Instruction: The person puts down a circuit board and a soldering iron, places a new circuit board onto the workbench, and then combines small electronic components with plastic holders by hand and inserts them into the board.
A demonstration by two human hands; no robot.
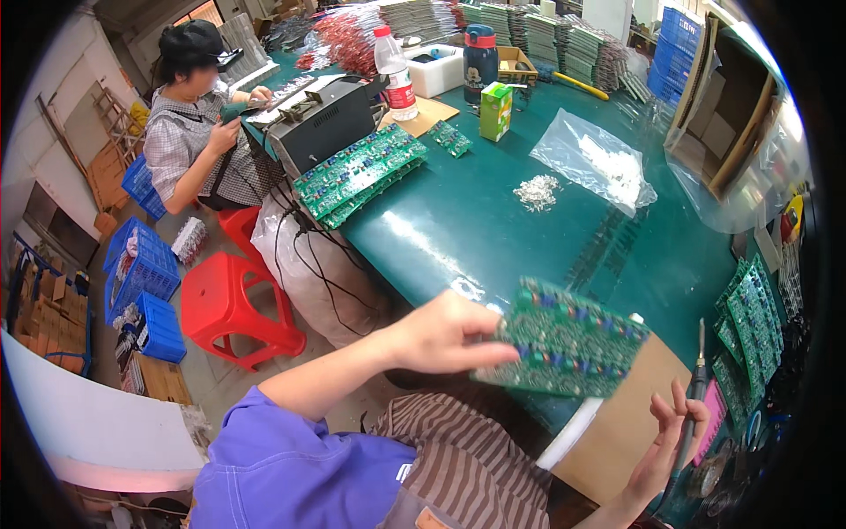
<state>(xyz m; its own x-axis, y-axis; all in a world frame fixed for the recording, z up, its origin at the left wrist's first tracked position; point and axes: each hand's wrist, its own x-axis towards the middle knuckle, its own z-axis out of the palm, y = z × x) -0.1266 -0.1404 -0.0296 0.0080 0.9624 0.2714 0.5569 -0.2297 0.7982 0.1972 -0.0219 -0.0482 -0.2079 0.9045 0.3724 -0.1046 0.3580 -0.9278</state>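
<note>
Left hand [449, 333]: thumb and fingers clamped on the left edge of a green circuit board [577, 339], which was held up, tilted, over the near edge of the green table [476, 207]. Right hand [656, 445]: fingers bent and partly apart, against a soldering iron [697, 383] whose tip pointed away from the person; could not tell how firmly it was gripped. More boards [749, 331] leaned at far right. Beyond, a pile of small white parts [537, 193] lay just beside a clear bag [573, 145].
</note>
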